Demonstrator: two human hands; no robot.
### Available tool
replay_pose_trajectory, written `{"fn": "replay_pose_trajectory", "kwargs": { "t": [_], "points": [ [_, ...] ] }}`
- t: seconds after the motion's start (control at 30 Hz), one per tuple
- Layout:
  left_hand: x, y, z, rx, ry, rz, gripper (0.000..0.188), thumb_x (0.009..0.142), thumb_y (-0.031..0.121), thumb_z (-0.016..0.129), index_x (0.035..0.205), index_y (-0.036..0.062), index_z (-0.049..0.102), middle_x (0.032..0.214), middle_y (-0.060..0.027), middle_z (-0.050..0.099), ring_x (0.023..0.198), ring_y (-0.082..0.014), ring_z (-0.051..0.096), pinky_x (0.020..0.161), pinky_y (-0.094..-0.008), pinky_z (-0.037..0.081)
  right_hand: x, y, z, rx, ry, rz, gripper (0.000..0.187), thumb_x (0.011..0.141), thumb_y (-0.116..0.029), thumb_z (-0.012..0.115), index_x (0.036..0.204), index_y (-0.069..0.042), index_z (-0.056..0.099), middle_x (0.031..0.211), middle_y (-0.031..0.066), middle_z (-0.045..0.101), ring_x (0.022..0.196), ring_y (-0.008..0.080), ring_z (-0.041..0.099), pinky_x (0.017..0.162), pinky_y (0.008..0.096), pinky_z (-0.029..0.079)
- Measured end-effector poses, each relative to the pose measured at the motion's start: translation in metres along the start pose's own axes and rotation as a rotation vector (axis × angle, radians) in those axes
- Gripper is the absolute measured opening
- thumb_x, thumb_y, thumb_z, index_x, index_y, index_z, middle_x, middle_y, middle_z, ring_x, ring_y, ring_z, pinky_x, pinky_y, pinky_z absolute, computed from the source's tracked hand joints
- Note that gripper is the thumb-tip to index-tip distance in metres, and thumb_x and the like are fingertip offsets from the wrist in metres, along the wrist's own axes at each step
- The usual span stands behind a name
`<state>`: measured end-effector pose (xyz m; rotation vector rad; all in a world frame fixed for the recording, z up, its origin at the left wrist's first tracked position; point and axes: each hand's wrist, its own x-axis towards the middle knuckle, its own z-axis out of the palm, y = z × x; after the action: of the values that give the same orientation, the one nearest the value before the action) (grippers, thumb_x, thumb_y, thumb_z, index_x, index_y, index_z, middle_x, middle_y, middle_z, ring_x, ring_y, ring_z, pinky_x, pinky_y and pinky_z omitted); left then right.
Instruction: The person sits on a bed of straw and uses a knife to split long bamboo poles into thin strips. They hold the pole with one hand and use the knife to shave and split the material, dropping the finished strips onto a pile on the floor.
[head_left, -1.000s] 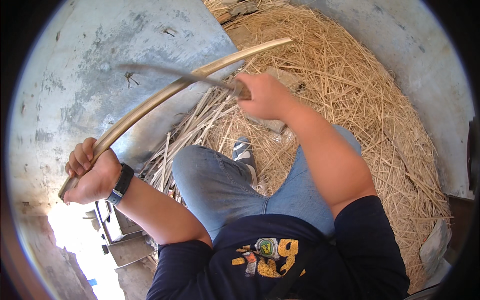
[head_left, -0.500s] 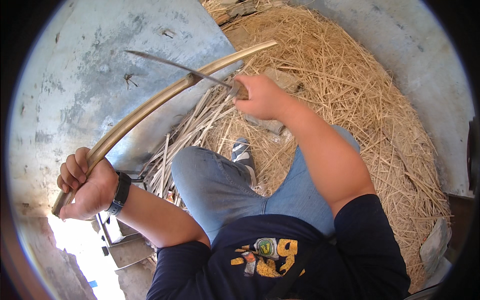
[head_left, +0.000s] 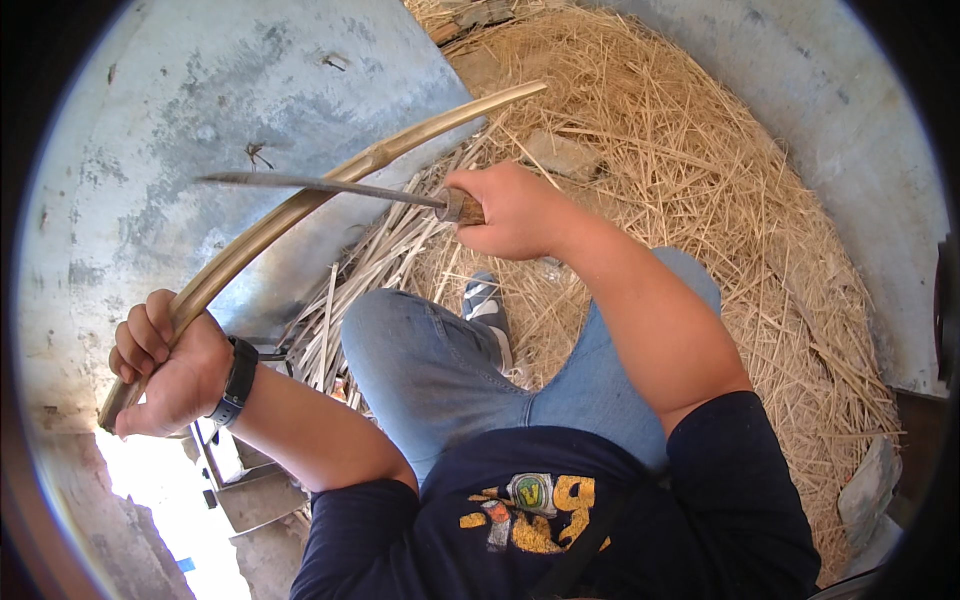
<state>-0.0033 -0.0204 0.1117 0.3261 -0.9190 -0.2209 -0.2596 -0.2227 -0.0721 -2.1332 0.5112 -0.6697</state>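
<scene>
My left hand [head_left: 175, 365] grips the lower end of a long split bamboo strip [head_left: 250, 243], its fingers wrapped round it. From there the strip slants up and away to the right, with a knot [head_left: 377, 155] partway along. The wooden handle of a long knife [head_left: 375, 190] sits closed in my right hand [head_left: 515, 210]. Its blade points left and crosses the strip below the knot; whether its edge bites into the bamboo I cannot tell.
Straw-like bamboo shavings [head_left: 690, 180] cover the floor ahead and right. Thin split strips [head_left: 385, 250] lie beside my left knee. A stone block [head_left: 562, 155] rests among the shavings. Bluish walls [head_left: 150, 120] stand left and right, and a stone slab [head_left: 870, 490] leans at lower right.
The knife has moved down and toward me along the bamboo strip, from the knot to below it, and its blade now lies flatter. My left hand has barely shifted.
</scene>
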Motion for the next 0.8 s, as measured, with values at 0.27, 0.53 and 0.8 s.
{"fn": "replay_pose_trajectory", "kwargs": {
  "t": [0.27,0.53,0.8],
  "points": [
    [0.000,0.004,0.003,-0.010,-0.018,0.006,0.080,0.085,0.094,0.026,0.072,0.0168,0.042,0.060,0.0045,0.032,0.052,-0.0119,0.028,0.052,-0.0293,0.026,0.002,0.013,-0.016,0.034,0.109,0.148,0.040,0.078,-0.020,0.069,0.114,-0.004,0.069,0.081,0.0177,0.070,0.072,0.0275,0.066,0.071,0.0396,0.053],
    [-0.004,0.006,0.008,-0.027,-0.089,-0.011,0.083,0.084,0.096,0.022,0.069,0.0169,0.042,0.059,0.0042,0.033,0.050,-0.0118,0.028,0.052,-0.0292,0.026,0.004,0.023,-0.017,0.029,0.081,0.089,0.041,0.076,-0.019,0.069,0.115,-0.005,0.069,0.082,0.0180,0.071,0.075,0.0284,0.068,0.072,0.0396,0.053],
    [-0.005,0.011,0.009,-0.012,-0.140,-0.026,0.085,0.082,0.098,0.019,0.067,0.0171,0.041,0.058,0.0045,0.034,0.050,-0.0116,0.028,0.052,-0.0292,0.026,-0.004,0.006,-0.012,-0.002,0.041,-0.009,0.038,0.075,-0.018,0.068,0.110,-0.004,0.071,0.080,0.0176,0.070,0.073,0.0300,0.068,0.071,0.0401,0.054]
  ]
}}
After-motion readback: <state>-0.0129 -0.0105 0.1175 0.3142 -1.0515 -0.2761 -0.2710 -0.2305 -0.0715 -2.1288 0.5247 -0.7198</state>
